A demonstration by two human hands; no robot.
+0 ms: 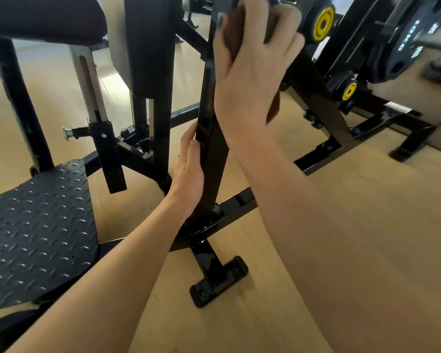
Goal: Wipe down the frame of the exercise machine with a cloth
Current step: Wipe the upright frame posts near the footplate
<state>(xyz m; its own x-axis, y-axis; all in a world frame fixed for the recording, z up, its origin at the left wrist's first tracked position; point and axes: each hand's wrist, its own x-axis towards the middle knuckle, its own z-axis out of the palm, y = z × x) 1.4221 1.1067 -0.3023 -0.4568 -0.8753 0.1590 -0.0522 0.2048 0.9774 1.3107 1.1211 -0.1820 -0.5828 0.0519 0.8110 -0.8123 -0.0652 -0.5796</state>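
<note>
The right hand (pixel 252 64) lies high on the upright black post (pixel 209 149) of the machine's frame, its fingers fairly straight and slightly fanned, pressing a dark reddish-brown cloth (pixel 233 39) flat against the post's right face. The thumb (pixel 220 47) runs up along the post's front edge, and the cloth shows between thumb and forefinger, with another bit of it peeking out below the heel of the hand. The fingertips are blurred, so how they end cannot be told.

Lower on the same post, the left hand (pixel 189 174) holds it from the left side. Its thumb lies along the near edge, pointing up; the other fingers reach round behind the post and are hidden, so how tightly they curl cannot be told.

The post stands slightly tilted and meets a black base bar (pixel 237 202) bolted at its foot, which ends in a flat foot plate (pixel 218 281) on the pale wooden floor (pixel 341 225). To the left is a studded black footplate (pixel 36 230), with a padded seat (pixel 43 19) above it. To the right, yellow-centred rollers (pixel 323 23) and a black weight plate (pixel 407 39) hang on the frame's far side.
</note>
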